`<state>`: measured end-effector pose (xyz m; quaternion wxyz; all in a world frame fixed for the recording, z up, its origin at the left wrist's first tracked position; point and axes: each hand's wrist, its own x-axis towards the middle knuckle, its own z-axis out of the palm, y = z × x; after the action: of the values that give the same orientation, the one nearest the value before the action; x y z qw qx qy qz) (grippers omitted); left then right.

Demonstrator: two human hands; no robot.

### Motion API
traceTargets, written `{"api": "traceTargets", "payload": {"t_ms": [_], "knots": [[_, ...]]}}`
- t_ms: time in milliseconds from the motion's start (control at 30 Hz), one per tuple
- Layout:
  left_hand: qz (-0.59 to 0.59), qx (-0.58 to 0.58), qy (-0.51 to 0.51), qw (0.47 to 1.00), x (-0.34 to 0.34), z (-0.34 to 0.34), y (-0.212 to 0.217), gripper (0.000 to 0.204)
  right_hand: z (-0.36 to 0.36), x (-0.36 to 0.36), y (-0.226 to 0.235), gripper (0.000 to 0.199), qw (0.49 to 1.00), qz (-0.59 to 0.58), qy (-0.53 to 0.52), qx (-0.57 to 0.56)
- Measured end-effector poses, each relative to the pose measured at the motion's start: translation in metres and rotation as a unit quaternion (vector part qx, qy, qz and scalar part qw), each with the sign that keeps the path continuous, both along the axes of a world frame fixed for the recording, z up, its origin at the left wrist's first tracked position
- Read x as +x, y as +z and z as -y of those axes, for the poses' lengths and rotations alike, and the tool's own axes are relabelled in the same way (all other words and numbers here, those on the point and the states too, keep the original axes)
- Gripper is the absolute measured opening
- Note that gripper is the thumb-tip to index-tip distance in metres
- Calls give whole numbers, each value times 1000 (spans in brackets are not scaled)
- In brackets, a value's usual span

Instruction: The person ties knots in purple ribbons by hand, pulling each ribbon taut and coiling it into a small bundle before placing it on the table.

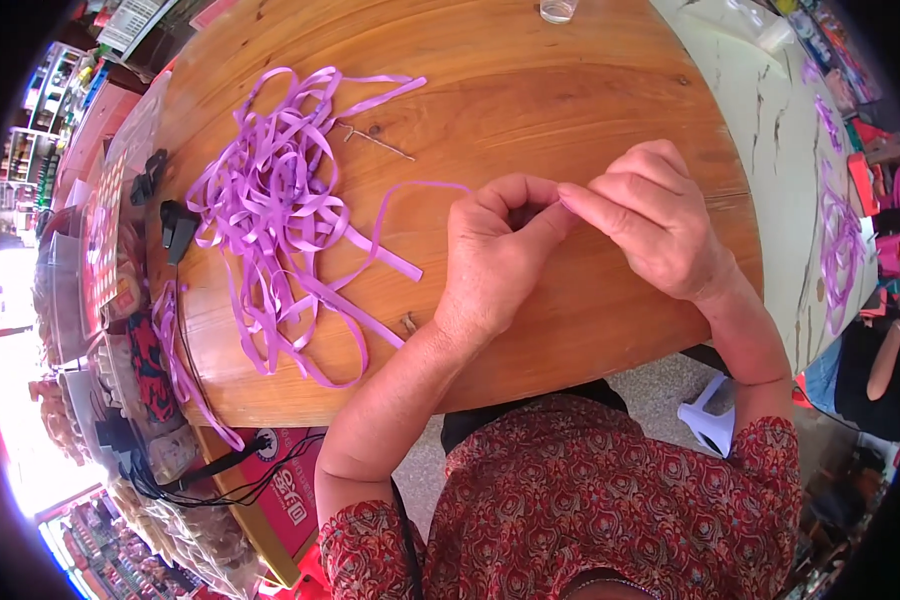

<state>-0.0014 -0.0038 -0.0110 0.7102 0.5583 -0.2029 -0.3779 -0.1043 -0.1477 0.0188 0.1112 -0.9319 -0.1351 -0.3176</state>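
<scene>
Purple ribbon all over your wooden table (pixel 590 110), mostly in one big loose pile (pixel 285 165) left of your hands, all loops and overlaps, with a couple of flat tails poking out toward your left forearm. One ribbon strand (pixel 425 183) arcs up out of it and runs to your left hand (pixel 502 240), where you've got it pinched, thumb against index finger. Your right hand (pixel 655 215) is right up against it, fingertips touching the left ones, other fingers curled in. Can't tell how much ribbon, if any, that right pinch has, since your fingers cover it.

Just right of the pile there's a thin brown twig-like piece (pixel 382 143), and a small clear glass (pixel 558 10) sits up at the far edge. Another purple length (pixel 183 370) trails off the left edge, and more purple ribbon (pixel 842 240) lies on the white marbled tabletop (pixel 760 110) to your right.
</scene>
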Motion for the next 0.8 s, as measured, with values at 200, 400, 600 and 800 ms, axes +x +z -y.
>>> {"api": "traceTargets", "payload": {"t_ms": [200, 400, 600, 800], "knots": [[47, 47, -26, 997, 11, -3, 2, 6, 6, 7, 3, 33, 993, 53, 60, -91], [-88, 52, -152, 983, 31, -7, 9, 8, 20, 21, 11, 31, 981, 81, 135, -117], [-13, 9, -85, 996, 21, -1, 12, 9, 29, 24, 7, 39, 996, 72, 55, 7], [24, -9, -9, 1000, 8, 2, 12, 6, 19, 14, 4, 27, 977, 17, 40, 208]]}}
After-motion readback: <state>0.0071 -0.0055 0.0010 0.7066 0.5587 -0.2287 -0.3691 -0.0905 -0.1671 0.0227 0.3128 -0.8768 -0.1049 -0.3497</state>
